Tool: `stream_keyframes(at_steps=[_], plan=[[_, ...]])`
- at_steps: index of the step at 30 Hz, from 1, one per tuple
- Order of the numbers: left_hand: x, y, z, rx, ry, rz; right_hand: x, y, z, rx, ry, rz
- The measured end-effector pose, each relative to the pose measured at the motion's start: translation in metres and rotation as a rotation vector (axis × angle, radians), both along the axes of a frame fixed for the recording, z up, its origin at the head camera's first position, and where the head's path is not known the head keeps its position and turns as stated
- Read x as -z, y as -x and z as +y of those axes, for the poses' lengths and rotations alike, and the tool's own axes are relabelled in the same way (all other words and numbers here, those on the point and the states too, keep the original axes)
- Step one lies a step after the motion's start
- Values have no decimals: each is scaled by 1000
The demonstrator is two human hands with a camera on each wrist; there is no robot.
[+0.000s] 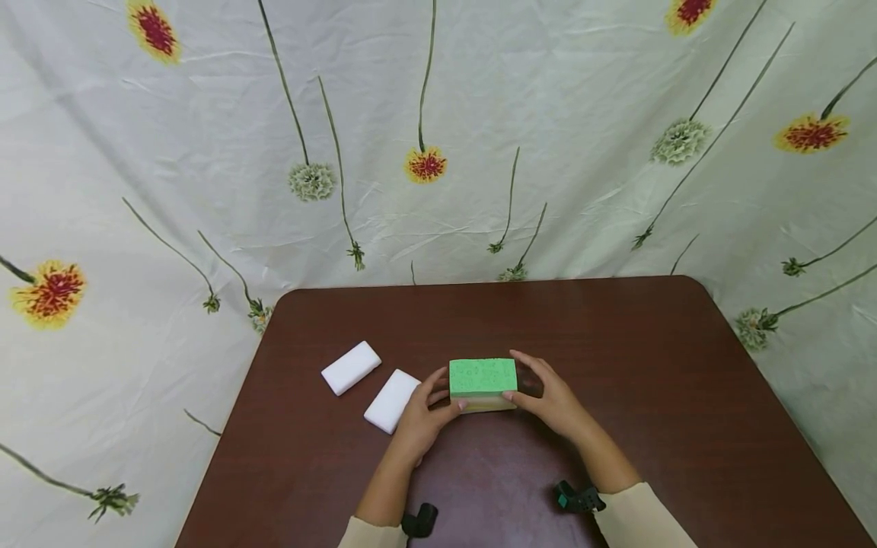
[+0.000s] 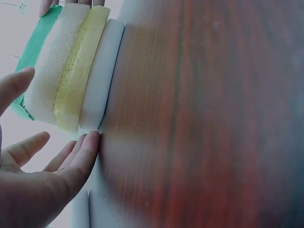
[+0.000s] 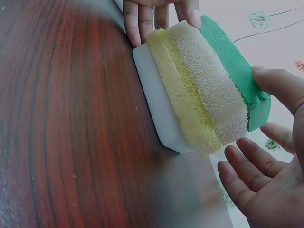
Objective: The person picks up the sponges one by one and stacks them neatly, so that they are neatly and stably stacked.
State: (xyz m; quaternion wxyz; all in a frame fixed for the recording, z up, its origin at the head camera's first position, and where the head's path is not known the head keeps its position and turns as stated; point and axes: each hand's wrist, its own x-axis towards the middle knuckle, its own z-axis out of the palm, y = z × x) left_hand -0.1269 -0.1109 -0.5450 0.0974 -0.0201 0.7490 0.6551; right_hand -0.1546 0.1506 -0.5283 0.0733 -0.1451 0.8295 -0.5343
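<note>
A stack of sponges stands on the table between both hands. Its top layer is a green sponge layer [image 1: 483, 375]; under it come a whitish porous layer [image 3: 213, 85], a two-tone yellow sponge [image 3: 183, 99] and a white block [image 3: 154, 97] at the bottom, flat on the wood. At the left side is my left hand [image 1: 423, 418], fingers spread and slightly bent, thumb by the front face. My right hand [image 1: 563, 411] frames the right side, its thumb at the green layer's edge and its other fingers apart from the stack in the right wrist view.
Two white blocks lie on the brown table [image 1: 651, 365] left of the stack: one white block [image 1: 352, 367] farther back, the other white block [image 1: 389, 403] partly behind my left hand. A flowered cloth [image 1: 589, 99] hangs behind. Dark bands [image 1: 578, 498] sit on both wrists.
</note>
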Motion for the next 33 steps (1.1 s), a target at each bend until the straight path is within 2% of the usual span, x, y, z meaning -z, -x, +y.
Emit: stream_keyframes(at_steps=[11,27,33], plan=[[-6,-10,-3,-102,40,29,0,-2,0,-13,34,-8],[-27,-17,-19,-269,39,102,-1,1,1,-4,16,-1],[-26,-19,-30,-327,68,101,-1,1,0,0,9,-4]])
